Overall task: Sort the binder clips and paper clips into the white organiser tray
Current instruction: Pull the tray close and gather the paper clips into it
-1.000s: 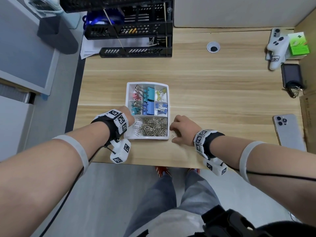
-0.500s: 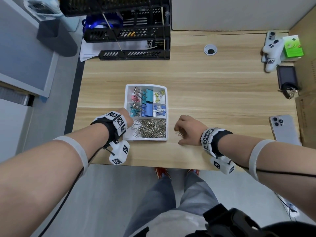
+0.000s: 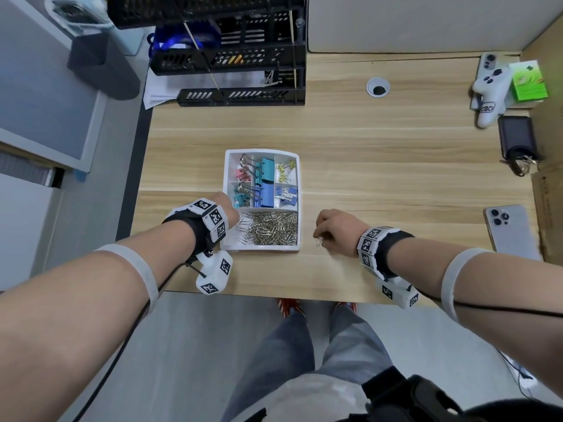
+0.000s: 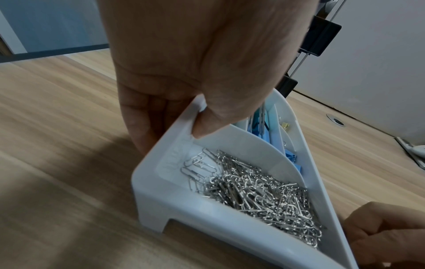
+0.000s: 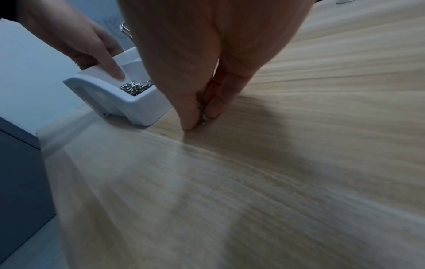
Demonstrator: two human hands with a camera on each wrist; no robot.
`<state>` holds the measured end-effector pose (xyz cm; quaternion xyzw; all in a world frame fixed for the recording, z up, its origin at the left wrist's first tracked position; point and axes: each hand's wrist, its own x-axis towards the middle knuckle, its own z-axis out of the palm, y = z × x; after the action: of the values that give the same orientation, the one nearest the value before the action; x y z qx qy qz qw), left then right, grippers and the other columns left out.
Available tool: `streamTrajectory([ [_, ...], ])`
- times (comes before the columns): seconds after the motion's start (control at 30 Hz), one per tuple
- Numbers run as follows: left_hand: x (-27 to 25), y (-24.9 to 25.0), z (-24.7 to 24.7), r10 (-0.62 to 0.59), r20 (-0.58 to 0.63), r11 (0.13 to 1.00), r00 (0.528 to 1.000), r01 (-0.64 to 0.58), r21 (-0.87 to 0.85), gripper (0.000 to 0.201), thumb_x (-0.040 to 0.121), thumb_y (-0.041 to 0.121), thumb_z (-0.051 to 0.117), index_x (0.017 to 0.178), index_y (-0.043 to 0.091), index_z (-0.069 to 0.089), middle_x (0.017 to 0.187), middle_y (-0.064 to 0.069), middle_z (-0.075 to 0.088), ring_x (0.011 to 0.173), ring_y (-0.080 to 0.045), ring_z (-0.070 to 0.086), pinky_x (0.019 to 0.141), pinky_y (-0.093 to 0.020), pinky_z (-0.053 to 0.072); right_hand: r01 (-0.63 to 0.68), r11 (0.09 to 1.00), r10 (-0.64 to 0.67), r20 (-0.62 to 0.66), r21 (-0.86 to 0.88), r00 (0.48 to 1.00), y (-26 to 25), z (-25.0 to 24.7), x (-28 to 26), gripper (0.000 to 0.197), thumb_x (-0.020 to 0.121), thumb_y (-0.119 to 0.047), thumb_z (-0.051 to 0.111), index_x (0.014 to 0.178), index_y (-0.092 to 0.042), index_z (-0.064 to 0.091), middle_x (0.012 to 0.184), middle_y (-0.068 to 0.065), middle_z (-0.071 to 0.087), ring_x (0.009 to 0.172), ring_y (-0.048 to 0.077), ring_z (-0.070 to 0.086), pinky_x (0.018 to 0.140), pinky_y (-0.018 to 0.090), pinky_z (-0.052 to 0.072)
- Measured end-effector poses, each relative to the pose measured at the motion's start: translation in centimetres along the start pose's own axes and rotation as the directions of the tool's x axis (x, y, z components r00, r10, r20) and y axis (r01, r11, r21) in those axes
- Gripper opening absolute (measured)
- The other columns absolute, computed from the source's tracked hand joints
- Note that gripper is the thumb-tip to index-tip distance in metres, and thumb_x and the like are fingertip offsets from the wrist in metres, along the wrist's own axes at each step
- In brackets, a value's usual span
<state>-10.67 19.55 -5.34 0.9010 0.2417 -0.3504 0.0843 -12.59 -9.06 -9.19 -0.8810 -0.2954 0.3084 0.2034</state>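
The white organiser tray (image 3: pixel 300 190) sits near the desk's front edge. Its back compartments hold pink, teal, blue and yellow binder clips (image 3: pixel 263 178); the front compartment holds a heap of silver paper clips (image 3: pixel 272 228) (image 4: pixel 257 191). My left hand (image 3: pixel 227 208) grips the tray's left rim, thumb (image 4: pixel 207 125) inside the wall and fingers outside. Just right of the tray, my right hand (image 3: pixel 333 228) pinches a small bunch of loose paper clips (image 3: pixel 319 241) (image 5: pixel 201 113) between thumb and fingertips, down at the desk surface.
A black wire rack (image 3: pixel 231 56) stands at the back left. At the right edge lie a white controller (image 3: pixel 490 86), a green box (image 3: pixel 528 82), a dark device with keys (image 3: pixel 518 138) and a phone (image 3: pixel 510 233). A cable hole (image 3: pixel 377 88) is at the back.
My right hand has slid to the right, away from the tray's corner, gathering the loose paper clips. The left hand has kept its hold on the tray.
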Motion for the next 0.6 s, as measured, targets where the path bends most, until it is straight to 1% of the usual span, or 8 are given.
streamTrajectory([
  [0.13, 0.19, -0.13, 0.06, 0.000, 0.000, 1.000, 1.000, 0.000, -0.005, 0.020, 0.089, 0.008, 0.053, 0.070, 0.006, 0.047, 0.066, -0.006, 0.049, 0.062, -0.022, 0.051, 0.060, -0.029, 0.041, -0.001, 1.000, 0.001, -0.002, -0.004, 1.000, 0.07, 0.15, 0.01, 0.020, 0.084, -0.009, 0.067, 0.102, -0.012, 0.075, 0.110, 0.004, 0.059, 0.101, 0.024, 0.057, 0.084, 0.030, 0.046],
  [0.27, 0.26, -0.14, 0.06, 0.007, 0.001, 1.000, 1.000, -0.007, 0.003, 0.022, 0.089, 0.009, 0.053, 0.068, 0.007, 0.046, 0.066, -0.006, 0.049, 0.062, -0.023, 0.050, 0.060, -0.029, 0.041, -0.026, 1.000, 0.026, -0.006, -0.015, 1.000, -0.16, 0.39, -0.02, 0.018, 0.084, -0.007, 0.063, 0.098, -0.012, 0.074, 0.109, 0.004, 0.060, 0.096, 0.025, 0.059, 0.081, 0.029, 0.046],
  [0.43, 0.14, -0.07, -0.01, 0.011, -0.004, 0.999, 1.000, -0.011, 0.039, 0.021, 0.087, 0.008, 0.053, 0.068, 0.006, 0.047, 0.065, -0.005, 0.050, 0.062, -0.022, 0.051, 0.061, -0.029, 0.042, -0.052, 0.997, 0.053, 0.018, -0.051, 0.998, -0.38, 0.38, -0.12, 0.013, 0.085, -0.009, 0.060, 0.090, -0.017, 0.069, 0.102, 0.001, 0.061, 0.094, 0.024, 0.058, 0.079, 0.031, 0.048],
  [0.5, 0.12, -0.04, -0.02, 0.012, -0.001, 0.999, 1.000, -0.012, 0.045, 0.020, 0.087, 0.008, 0.054, 0.068, 0.006, 0.047, 0.065, -0.006, 0.050, 0.062, -0.022, 0.052, 0.061, -0.029, 0.043, -0.066, 0.997, 0.066, 0.003, -0.048, 0.998, -0.22, 0.58, -0.39, 0.014, 0.085, -0.010, 0.060, 0.091, -0.018, 0.070, 0.100, 0.001, 0.063, 0.095, 0.023, 0.058, 0.079, 0.030, 0.048],
  [0.6, 0.07, -0.13, -0.05, 0.008, 0.003, 0.999, 1.000, -0.008, 0.052, 0.017, 0.087, 0.009, 0.054, 0.070, 0.006, 0.050, 0.065, -0.005, 0.050, 0.059, -0.021, 0.051, 0.060, -0.029, 0.043, -0.070, 0.998, 0.070, -0.048, 0.003, 0.996, 0.01, 0.88, -0.73, 0.015, 0.084, -0.008, 0.063, 0.093, -0.015, 0.072, 0.096, 0.002, 0.066, 0.093, 0.024, 0.060, 0.079, 0.027, 0.045],
])
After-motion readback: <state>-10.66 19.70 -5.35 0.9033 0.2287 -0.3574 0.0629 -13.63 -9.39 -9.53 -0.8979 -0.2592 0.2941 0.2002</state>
